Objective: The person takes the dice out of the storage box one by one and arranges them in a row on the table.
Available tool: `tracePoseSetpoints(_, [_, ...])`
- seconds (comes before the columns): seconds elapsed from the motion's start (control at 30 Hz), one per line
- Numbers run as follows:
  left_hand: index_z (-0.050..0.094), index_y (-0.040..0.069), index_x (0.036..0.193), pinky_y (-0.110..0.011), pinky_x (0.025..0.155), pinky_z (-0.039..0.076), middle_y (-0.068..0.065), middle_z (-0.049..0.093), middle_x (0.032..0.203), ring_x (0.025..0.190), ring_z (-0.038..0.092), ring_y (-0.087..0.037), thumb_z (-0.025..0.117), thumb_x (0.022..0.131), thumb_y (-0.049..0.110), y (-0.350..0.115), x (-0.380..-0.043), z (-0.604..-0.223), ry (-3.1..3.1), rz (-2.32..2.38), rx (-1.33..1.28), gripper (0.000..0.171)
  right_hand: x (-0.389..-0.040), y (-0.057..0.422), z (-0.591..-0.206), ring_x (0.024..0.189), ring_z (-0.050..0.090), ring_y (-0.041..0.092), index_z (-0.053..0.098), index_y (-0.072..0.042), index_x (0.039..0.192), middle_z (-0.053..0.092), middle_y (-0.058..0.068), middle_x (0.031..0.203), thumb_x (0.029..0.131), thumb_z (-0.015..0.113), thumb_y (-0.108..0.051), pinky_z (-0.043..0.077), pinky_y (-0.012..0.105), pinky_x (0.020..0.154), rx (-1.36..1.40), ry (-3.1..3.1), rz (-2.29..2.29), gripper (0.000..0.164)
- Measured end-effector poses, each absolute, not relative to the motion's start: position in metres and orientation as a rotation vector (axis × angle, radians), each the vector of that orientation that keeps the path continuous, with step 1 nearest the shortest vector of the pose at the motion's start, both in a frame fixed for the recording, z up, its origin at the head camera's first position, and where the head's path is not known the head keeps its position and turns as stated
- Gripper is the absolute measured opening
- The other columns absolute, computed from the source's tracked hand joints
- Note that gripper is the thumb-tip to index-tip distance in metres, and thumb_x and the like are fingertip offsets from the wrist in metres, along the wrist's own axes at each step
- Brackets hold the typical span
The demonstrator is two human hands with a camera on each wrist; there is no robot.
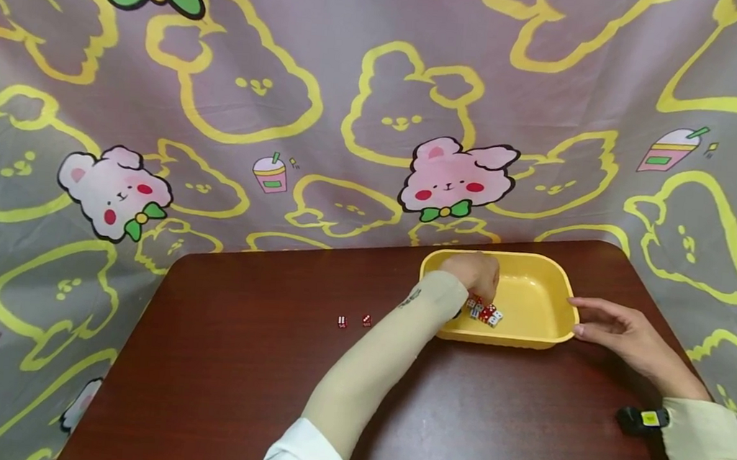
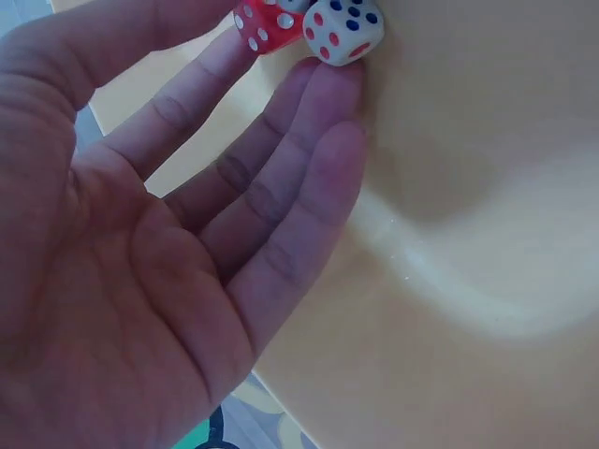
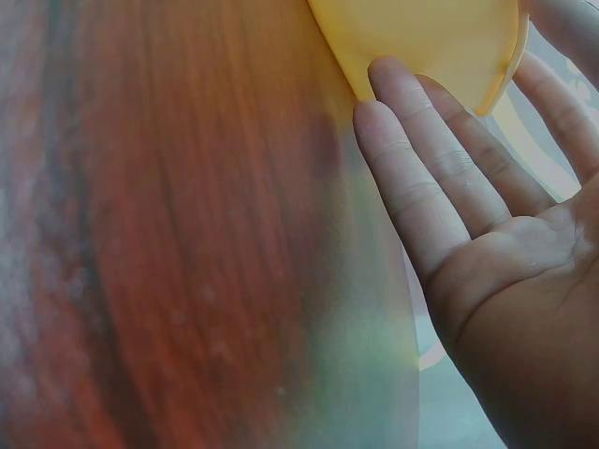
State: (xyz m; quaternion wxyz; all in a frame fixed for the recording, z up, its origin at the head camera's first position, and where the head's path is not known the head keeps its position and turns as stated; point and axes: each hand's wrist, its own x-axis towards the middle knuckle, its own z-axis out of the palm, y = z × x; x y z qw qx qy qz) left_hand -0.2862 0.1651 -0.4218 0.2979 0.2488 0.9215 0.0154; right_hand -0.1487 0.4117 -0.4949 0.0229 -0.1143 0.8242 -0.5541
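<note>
My left hand (image 1: 474,273) reaches down into the yellow plastic tray (image 1: 557,340), beside a small pile of red and white dice (image 1: 484,313). In the left wrist view its fingertips touch a red die (image 2: 268,26) and a white die (image 2: 344,30). The top edge of that view cuts off the thumb tip, so whether it pinches a die cannot be told. Against the tray's right end my right hand (image 1: 623,337) rests with fairly straight fingers (image 3: 412,187) touching the outside.
Two red dice (image 1: 366,321) lie apart on the dark wooden table (image 1: 234,364), left of the tray. A patterned cloth (image 1: 339,112) with cartoon animals hangs behind and around the table. My left forearm crosses over the table's middle.
</note>
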Motion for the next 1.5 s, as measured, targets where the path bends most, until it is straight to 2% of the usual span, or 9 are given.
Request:
tracePoseSetpoints(0.57, [0.054, 0.02, 0.064, -0.023, 0.048, 0.035, 0.005, 0.05, 0.064, 0.056, 0.044, -0.008, 0.066, 0.079, 0.012, 0.167, -0.287, -0.432, 2.507, 0.001, 0.774, 0.021, -0.15, 0.412, -0.494, 0.09, 0.07, 0.001, 0.05, 0.004, 0.134, 0.064, -0.023, 0.116, 0.088, 0.067, -0.003, 0.057, 0.02, 0.073, -0.352, 2.562, -1.694, 0.05])
tracePoseSetpoints(0.83, [0.049, 0.019, 0.057, -0.024, 0.045, 0.031, 0.004, 0.044, 0.057, 0.05, 0.038, -0.009, 0.064, 0.077, 0.008, 0.165, -0.288, -0.431, 2.49, 0.051, 0.736, 0.027, -0.15, 0.412, -0.493, 0.091, 0.07, 0.001, 0.05, 0.004, 0.135, 0.064, -0.023, 0.116, 0.088, 0.066, -0.003, 0.057, 0.019, 0.073, -0.347, 2.555, -1.706, 0.05])
tracePoseSetpoints(1.07, [0.05, 0.018, 0.056, -0.025, 0.044, 0.026, 0.003, 0.036, 0.053, 0.048, 0.032, -0.01, 0.058, 0.078, 0.007, 0.165, -0.292, -0.425, 2.497, 0.093, 0.797, 0.026, -0.149, 0.411, -0.495, 0.09, 0.071, 0.001, 0.05, 0.004, 0.135, 0.063, -0.023, 0.116, 0.088, 0.066, -0.003, 0.057, 0.02, 0.072, -0.356, 2.556, -1.709, 0.049])
tracePoseSetpoints(1.27, [0.054, 0.018, 0.064, -0.025, 0.046, 0.029, 0.004, 0.044, 0.058, 0.05, 0.038, -0.009, 0.061, 0.085, 0.014, 0.169, -0.292, -0.416, 2.484, 0.083, 0.822, 0.023, -0.149, 0.412, -0.495, 0.091, 0.071, 0.002, 0.05, 0.004, 0.135, 0.064, -0.022, 0.117, 0.088, 0.066, -0.002, 0.058, 0.022, 0.073, -0.37, 2.537, -1.728, 0.049])
tracePoseSetpoints(1.5, [0.057, 0.019, 0.065, -0.024, 0.049, 0.033, 0.005, 0.053, 0.064, 0.055, 0.045, -0.009, 0.063, 0.087, 0.017, 0.169, -0.287, -0.402, 2.463, 0.081, 0.855, 0.022, -0.15, 0.412, -0.496, 0.091, 0.07, 0.001, 0.05, 0.004, 0.135, 0.064, -0.022, 0.117, 0.088, 0.066, -0.002, 0.057, 0.022, 0.073, -0.37, 2.532, -1.729, 0.05])
